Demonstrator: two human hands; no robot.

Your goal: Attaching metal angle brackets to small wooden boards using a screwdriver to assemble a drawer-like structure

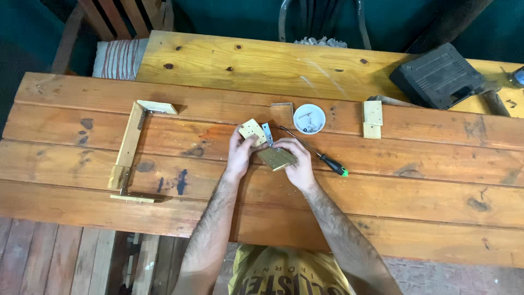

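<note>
My left hand grips a small pale wood block, tilted up at the middle of the plank table. My right hand holds a second flat wood piece against it. A small metal corner bracket shows between the two pieces, near my fingertips. A screwdriver with a black and green handle lies on the table just right of my right hand.
A U-shaped wood frame with metal brackets lies at the left. A white dish of screws and another loose bracket sit behind my hands. Two small wood blocks lie to the right. A dark tool case rests at far right.
</note>
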